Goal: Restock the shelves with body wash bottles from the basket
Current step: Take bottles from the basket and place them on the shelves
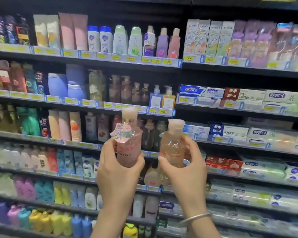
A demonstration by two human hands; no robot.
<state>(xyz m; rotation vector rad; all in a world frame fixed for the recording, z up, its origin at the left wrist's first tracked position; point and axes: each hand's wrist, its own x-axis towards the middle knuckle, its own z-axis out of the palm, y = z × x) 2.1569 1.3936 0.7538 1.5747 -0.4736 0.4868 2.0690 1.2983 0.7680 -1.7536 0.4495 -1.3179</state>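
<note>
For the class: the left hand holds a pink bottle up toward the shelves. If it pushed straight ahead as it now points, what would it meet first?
Probably the dark bottles on the shelf just behind the pink bottle; that bottle, gripped by the left hand, would touch before the fingers. Depth is unclear from one view.

Head cam, close, facing fwd at store shelves (86, 62)
</note>
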